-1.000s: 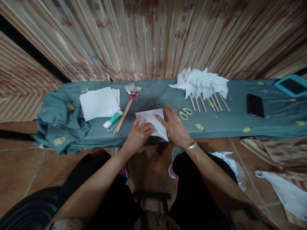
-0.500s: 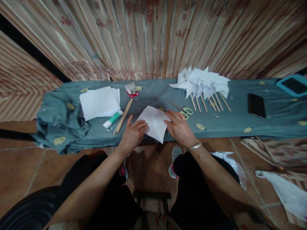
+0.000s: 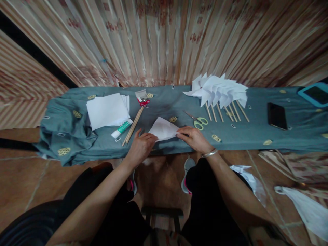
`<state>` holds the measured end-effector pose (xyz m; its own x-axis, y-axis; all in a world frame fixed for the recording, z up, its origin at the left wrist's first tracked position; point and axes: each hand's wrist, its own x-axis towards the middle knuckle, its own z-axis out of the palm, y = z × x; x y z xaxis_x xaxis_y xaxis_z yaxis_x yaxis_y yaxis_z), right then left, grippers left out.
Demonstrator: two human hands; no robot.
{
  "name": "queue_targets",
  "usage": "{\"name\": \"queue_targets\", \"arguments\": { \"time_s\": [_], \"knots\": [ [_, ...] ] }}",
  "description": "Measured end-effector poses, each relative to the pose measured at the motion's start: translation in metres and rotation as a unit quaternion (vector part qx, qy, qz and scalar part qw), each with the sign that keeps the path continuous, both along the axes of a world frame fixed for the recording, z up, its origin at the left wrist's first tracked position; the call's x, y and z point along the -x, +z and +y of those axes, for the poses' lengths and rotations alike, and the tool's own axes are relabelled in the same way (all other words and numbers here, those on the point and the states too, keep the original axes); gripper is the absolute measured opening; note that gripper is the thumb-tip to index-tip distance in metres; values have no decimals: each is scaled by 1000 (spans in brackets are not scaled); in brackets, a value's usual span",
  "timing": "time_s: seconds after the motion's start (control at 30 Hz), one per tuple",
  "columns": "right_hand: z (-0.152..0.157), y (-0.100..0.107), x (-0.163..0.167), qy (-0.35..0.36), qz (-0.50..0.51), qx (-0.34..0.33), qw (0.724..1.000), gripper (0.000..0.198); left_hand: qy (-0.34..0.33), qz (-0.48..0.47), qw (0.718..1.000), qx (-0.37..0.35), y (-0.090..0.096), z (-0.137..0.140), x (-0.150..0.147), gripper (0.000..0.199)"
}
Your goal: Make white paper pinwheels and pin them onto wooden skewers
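A white sheet of paper (image 3: 164, 130) is folded over into a rough triangle, its long edge toward me near the front of the cloth-covered bench. At the left corner, my left hand (image 3: 142, 145) closes its fingers on the paper. My right hand (image 3: 194, 138), with a silver bangle at the wrist, pinches the right corner between thumb and fingers. Green-handled scissors (image 3: 199, 122) lie just beyond the right hand. Left of the paper are loose wooden sticks (image 3: 133, 126) and a green and white glue stick (image 3: 121, 129).
A stack of white paper (image 3: 109, 111) and an open red box of small metal pieces (image 3: 143, 99) lie left. Several paper pinwheels on sticks (image 3: 222, 90) overlap at the back right. Farther right are a black phone (image 3: 277, 116) and a blue-framed tablet (image 3: 316, 94). A curtain (image 3: 164, 51) hangs behind.
The paper went from an opened-out, creased square to a folded triangle, its near corner no longer hanging over the front edge. My right hand has moved slightly toward me and now pinches the corner.
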<state>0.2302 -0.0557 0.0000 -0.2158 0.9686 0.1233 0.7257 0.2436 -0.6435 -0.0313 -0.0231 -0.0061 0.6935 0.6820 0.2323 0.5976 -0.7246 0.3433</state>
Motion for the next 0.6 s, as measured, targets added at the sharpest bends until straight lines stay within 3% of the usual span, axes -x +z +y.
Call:
{"name": "queue_targets", "arguments": {
  "time_s": [0.23,0.6],
  "knots": [
    [14,-1,4,-61,31,70,995,32,65,-20,994,85,5,7,0,24],
    [21,-3,9,-131,34,95,986,34,147,-73,971,176,5,9,0,18]
  ]
}}
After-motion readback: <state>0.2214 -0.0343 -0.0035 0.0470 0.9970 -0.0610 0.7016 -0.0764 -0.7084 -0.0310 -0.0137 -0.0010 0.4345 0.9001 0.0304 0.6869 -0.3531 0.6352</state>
